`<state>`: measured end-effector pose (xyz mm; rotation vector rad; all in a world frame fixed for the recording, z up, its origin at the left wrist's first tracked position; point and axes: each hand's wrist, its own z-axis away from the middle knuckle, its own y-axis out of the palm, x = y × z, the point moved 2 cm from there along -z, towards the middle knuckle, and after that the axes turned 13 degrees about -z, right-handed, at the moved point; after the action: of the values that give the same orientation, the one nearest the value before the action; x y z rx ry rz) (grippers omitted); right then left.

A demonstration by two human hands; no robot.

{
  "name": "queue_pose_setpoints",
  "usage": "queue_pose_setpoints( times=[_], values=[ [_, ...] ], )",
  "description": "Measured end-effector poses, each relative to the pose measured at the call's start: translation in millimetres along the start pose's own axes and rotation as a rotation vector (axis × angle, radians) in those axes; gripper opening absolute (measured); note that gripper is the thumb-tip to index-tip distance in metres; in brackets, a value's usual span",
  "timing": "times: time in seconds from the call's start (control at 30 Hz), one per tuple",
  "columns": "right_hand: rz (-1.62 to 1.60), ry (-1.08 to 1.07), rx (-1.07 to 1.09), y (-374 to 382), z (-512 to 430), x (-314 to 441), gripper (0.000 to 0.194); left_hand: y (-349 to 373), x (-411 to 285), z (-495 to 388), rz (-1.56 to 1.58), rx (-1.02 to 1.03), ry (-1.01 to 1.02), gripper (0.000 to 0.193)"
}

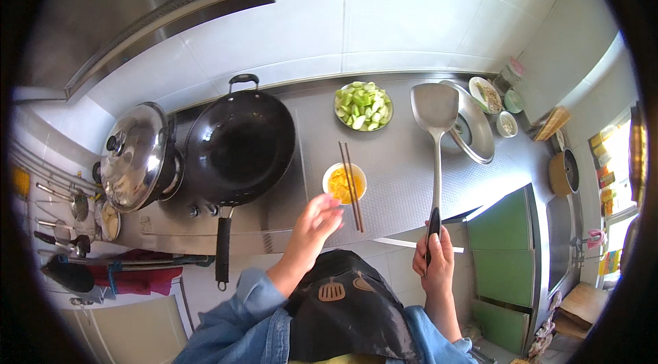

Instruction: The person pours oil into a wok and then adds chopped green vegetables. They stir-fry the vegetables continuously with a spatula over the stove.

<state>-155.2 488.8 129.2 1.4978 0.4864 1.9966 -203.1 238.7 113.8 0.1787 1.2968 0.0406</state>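
Observation:
My right hand (436, 258) grips the black handle of a metal wok spatula (435, 109), its broad blade pointing away from me. With fingers apart and nothing in them, my left hand (316, 222) hovers by the near side of a small white bowl (327, 179). Yellow egg (337, 186) is in that bowl, and a pair of dark chopsticks (351, 179) lies across its rim. A black wok (241, 148) sits on the stove to the left, nothing in it. Behind the bowl stands a plate of cut green vegetable pieces (363, 105).
Left of the wok is a pot with a shiny domed lid (136, 156). A large metal lid (480, 130) lies at right, near a plate of chopped ingredients (485, 95) and a small white bowl (507, 124). The wok's handle (223, 248) juts past the counter edge.

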Motion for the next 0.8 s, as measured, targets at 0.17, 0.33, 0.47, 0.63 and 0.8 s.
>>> queue_pose_setpoints(
  times=[0.17, 0.33, 0.47, 0.63, 0.8],
  values=[
    [0.006, -0.051, -0.114, -27.7, 13.1, 10.6, 0.029, 64.4, 37.5, -159.1, 0.493, -0.029, -0.347, 0.040],
    [0.006, -0.062, -0.241, -52.5, 30.5, 25.4, 0.026, 93.3, 104.2, -293.7, 0.513, -0.298, -0.532, 0.013],
    [0.053, -0.105, -0.295, -75.0, 40.7, 26.7, 0.025, 107.9, 143.2, -334.8, 0.596, -0.477, -0.597, 0.021],
    [0.050, -0.033, -0.365, -94.2, 49.4, 27.2, 0.024, 113.2, 174.0, -382.8, 0.752, -0.626, -0.542, 0.025],
    [0.046, -0.034, -0.428, -88.9, 43.1, 25.1, 0.017, 127.8, 163.9, -400.9, 0.844, -0.923, -0.521, 0.027]
  ],
)
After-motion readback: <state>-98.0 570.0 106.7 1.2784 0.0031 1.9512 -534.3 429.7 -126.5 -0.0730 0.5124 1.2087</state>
